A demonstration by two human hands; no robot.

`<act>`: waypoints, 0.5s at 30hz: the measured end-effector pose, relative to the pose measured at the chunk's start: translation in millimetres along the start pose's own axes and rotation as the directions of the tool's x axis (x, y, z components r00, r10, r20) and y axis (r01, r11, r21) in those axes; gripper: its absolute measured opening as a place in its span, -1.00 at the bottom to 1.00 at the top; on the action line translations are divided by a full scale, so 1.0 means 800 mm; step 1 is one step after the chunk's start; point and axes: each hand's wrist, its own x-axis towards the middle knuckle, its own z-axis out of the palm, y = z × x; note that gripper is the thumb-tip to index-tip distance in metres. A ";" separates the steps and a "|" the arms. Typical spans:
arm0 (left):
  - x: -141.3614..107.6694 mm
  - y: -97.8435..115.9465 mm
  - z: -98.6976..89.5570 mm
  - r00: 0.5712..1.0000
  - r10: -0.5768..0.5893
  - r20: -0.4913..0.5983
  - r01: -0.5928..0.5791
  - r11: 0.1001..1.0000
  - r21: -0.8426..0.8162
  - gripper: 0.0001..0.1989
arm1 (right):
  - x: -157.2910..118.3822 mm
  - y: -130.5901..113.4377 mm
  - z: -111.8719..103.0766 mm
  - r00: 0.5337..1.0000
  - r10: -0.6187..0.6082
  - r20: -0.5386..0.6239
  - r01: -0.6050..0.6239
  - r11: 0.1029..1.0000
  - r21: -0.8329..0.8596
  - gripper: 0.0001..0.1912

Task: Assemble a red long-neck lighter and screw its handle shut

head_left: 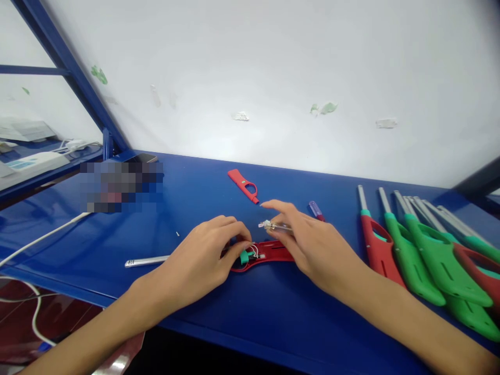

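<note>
A red lighter housing half point(273, 251) lies on the blue table, its inside facing up, with a green trigger point(244, 257) and white wires point(254, 251) in it. From its left end a metal barrel point(146, 261) sticks out beneath my left hand. My left hand point(207, 250) is closed at that end, thumb and index finger pinched at the housing's edge beside the wires. Just above the housing, my right hand point(308, 242) grips a clear lighter fuel tank point(282, 227) with a metal valve, valve end pointing left. Farther back lies the matching red cover half point(244, 186).
Several long-necked red and green lighters point(429, 250) lie grouped at the right. A small purple-handled tool point(315, 210) sits behind my right hand. At the back left are a phone point(145, 158), a pixelated patch and a white cable point(47, 237). A white wall point(273, 62) rises behind.
</note>
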 end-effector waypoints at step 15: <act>-0.002 0.000 0.005 0.999 0.030 -0.022 -0.027 0.995 0.092 -0.84 | 0.004 0.007 -0.014 0.986 -0.060 0.153 0.051 0.997 0.063 -0.76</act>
